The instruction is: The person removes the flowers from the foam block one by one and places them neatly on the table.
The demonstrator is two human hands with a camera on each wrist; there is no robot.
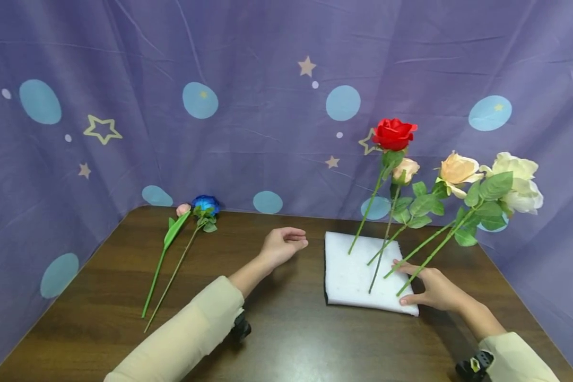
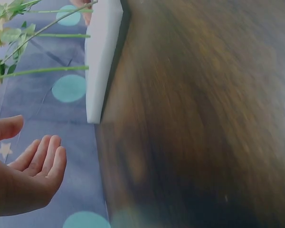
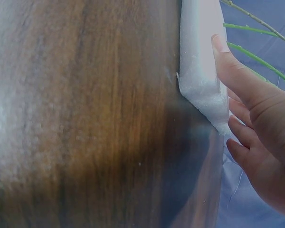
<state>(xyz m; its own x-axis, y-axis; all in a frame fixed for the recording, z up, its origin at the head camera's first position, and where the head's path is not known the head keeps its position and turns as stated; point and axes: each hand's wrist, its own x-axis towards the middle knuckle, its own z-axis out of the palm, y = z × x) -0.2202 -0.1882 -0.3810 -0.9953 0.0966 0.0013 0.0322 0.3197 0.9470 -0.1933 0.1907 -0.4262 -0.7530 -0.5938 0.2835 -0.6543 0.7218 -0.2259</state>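
A white foam block (image 1: 339,286) lies on the table with several artificial flowers standing in it, leaning to the right. Among them are a red rose (image 1: 393,133), a small peach rose (image 1: 405,171), a larger peach rose (image 1: 457,168) and white blooms (image 1: 518,183). My right hand (image 1: 434,289) rests at the block's right edge, thumb (image 3: 223,47) and forefinger spread over its top, the other fingers beside it. Left of the block, my left hand (image 1: 280,246) hovers with loosely bent fingers, holding nothing; its palm faces up in the left wrist view.
On the table's left side lie a blue flower (image 1: 206,205) with a long thin stem and a pink flower (image 1: 183,209) with a green leaf. A purple curtain (image 1: 248,154) with stars and dots hangs around the wooden table (image 1: 291,339).
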